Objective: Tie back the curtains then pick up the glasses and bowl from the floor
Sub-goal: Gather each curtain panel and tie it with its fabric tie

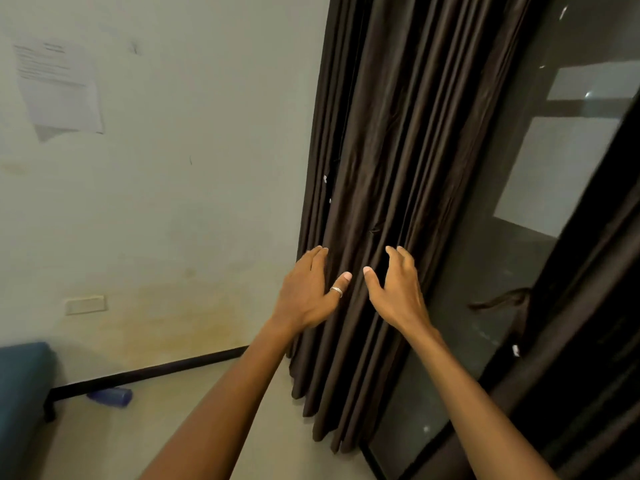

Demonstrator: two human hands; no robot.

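Curtain [398, 150] hangs bunched beside the window [554, 168], by the wall [173, 202]. Left grip [306, 294] and right grip [398, 296] flank its folds, fingers [406, 263] spread and holding nothing, likely placed to gather the cloth for tying.

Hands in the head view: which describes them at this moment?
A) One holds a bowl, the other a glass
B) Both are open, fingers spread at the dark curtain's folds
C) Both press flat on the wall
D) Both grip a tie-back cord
B: the left hand and right hand reach with spread fingers to the folds of the dark curtain, and neither holds anything.
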